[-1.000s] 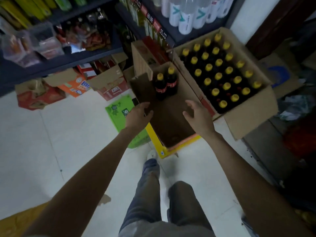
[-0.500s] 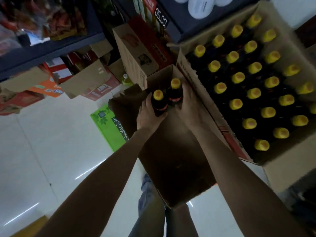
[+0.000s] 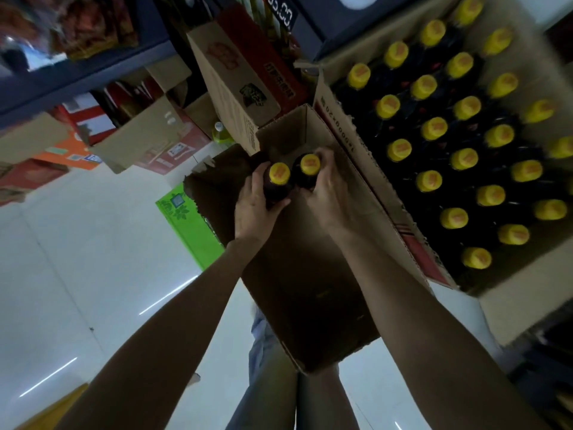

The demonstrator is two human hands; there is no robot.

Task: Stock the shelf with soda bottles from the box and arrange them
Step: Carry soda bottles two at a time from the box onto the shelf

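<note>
Two dark soda bottles with yellow caps stand at the far end of an open cardboard box [image 3: 313, 305] on the floor. My left hand [image 3: 252, 207] grips the left bottle [image 3: 279, 178] around its shoulder. My right hand [image 3: 330, 189] grips the right bottle [image 3: 309, 169] the same way. Beside them on the right, a bigger cardboard box [image 3: 524, 308] holds several rows of the same yellow-capped bottles [image 3: 463, 108]. A dark shelf [image 3: 313, 23] with a price tag runs above both boxes.
More cardboard cartons [image 3: 235, 69] lie under the shelving at the back. A green box [image 3: 190, 225] lies on the white tiled floor left of the open box. My legs stand just below the box's near end.
Both hands reached from above the box's near end down to the two bottles and closed around them. The view has come much closer to the boxes.
</note>
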